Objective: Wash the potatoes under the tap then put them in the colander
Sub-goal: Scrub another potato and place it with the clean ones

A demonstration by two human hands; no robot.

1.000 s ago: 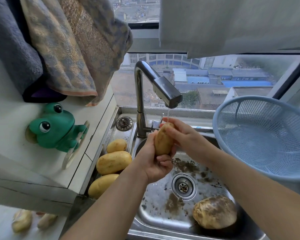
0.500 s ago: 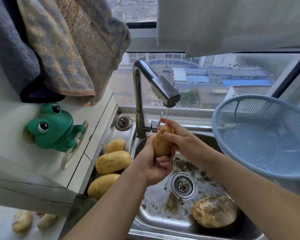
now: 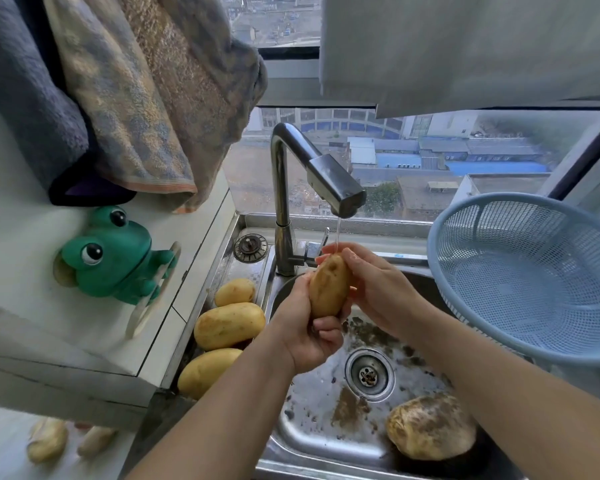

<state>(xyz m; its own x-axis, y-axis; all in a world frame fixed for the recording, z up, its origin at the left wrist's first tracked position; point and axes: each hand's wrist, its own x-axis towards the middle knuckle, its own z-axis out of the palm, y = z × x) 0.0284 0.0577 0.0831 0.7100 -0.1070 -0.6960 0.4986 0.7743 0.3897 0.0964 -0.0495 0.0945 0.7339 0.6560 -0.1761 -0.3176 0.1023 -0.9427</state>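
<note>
A yellow potato (image 3: 328,287) stands upright under a thin stream from the steel tap (image 3: 336,185). My left hand (image 3: 305,332) grips its lower end from below. My right hand (image 3: 378,285) wraps its fingers over the top and right side. Three more potatoes (image 3: 228,325) lie on the sink's left ledge. A large dirty potato (image 3: 430,431) sits in the steel sink (image 3: 312,434) at the front right. The blue plastic colander (image 3: 523,271) stands empty at the right of the sink.
Soil specks lie around the drain (image 3: 368,374). A green frog figure (image 3: 113,256) sits on the white counter at left, below hanging towels (image 3: 136,98). Pale pieces (image 3: 47,441) lie at the bottom left. A window fills the back.
The potato stays under the stream between both hands. My right fingers have shifted slightly over its top; the potato shows more of its front face.
</note>
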